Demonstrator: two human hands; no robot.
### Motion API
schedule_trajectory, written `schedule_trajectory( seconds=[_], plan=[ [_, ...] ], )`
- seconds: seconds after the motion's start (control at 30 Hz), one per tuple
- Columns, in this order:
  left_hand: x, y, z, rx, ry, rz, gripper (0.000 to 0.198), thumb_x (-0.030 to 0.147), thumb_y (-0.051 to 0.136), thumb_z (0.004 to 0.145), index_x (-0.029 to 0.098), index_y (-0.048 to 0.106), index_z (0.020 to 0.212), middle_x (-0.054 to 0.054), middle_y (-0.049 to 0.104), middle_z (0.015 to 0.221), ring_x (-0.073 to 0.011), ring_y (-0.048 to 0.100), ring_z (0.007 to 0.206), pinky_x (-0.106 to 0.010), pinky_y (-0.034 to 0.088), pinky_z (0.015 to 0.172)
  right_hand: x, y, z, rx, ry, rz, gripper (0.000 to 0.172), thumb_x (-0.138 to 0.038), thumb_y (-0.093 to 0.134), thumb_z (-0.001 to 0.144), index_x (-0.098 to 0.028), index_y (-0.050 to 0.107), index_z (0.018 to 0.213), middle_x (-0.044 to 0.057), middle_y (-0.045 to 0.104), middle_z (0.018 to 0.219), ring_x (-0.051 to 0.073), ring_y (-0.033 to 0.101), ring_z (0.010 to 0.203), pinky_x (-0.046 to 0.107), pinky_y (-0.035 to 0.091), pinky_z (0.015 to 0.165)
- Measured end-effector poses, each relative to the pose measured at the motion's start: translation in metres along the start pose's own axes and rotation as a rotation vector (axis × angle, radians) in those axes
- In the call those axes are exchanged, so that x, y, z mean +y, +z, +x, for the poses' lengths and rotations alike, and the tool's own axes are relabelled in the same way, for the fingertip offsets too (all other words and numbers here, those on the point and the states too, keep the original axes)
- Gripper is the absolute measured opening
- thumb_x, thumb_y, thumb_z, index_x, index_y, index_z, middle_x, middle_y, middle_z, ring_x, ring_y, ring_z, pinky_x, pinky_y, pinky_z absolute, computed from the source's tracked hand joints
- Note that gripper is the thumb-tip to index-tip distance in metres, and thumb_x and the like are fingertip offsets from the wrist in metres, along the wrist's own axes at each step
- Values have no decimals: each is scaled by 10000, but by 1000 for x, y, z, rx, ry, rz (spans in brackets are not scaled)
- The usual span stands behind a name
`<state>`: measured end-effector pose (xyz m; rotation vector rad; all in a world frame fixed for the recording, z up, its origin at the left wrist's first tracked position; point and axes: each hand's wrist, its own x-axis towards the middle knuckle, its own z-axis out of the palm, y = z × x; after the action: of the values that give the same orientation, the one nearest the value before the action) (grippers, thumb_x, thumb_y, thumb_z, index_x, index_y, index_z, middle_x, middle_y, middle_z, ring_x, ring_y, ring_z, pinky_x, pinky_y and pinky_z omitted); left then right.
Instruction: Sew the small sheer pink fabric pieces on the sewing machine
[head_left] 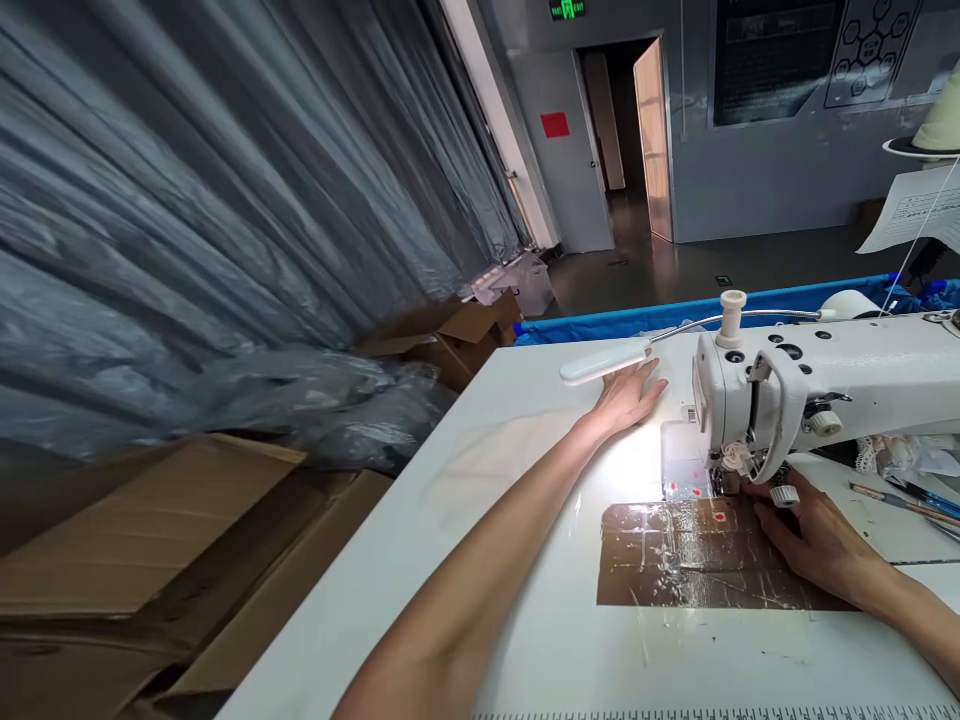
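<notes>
My left hand point(628, 397) lies flat on the white sewing table point(480, 560), fingers stretched out, just under the white lamp head point(604, 362) and left of the sewing machine point(825, 385). My right hand point(814, 535) rests on the brown taped patch point(675, 570) at the machine's needle area. Its fingers curl toward the presser foot point(726, 480). What they pinch, if anything, is hidden by the machine head.
Cardboard boxes point(150, 540) and grey plastic-wrapped bundles point(330, 400) stand left of the table, below a grey curtain. Pens point(911, 500) and lace trim point(892, 455) lie right of the machine. A blue bin edge point(645, 318) runs behind the table. An open door point(652, 140) is at the far wall.
</notes>
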<state>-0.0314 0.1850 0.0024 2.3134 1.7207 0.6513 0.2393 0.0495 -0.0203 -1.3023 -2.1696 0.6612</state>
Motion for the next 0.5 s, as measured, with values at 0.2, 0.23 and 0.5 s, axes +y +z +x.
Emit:
schedule_trajectory(
  seconds=[0.2,0.23,0.5],
  plan=[
    [-7,-11,-24,21,-33,61,308,258,456,898,179,717,1041,-103,682,1189,-283,569,1189,-467,292,1107,4,3,-1,10,-22,-47,314,-293,412,922,-212,715,926,112,667,1131,241,689,833,396,573,728],
    [-10,-13,-26,33,-59,67,295,257,459,895,182,727,992,-102,693,1163,-288,579,1170,-467,303,1097,4,3,-1,8,-18,-46,315,-289,408,922,-210,713,923,114,663,1139,246,689,843,405,574,738],
    [-28,-18,-49,71,-224,38,193,315,573,826,199,727,829,-99,723,1095,-332,606,1118,-490,394,1021,0,2,-2,16,22,-64,305,-298,426,901,-213,711,830,102,672,1006,249,673,791,409,561,713]
  ],
)
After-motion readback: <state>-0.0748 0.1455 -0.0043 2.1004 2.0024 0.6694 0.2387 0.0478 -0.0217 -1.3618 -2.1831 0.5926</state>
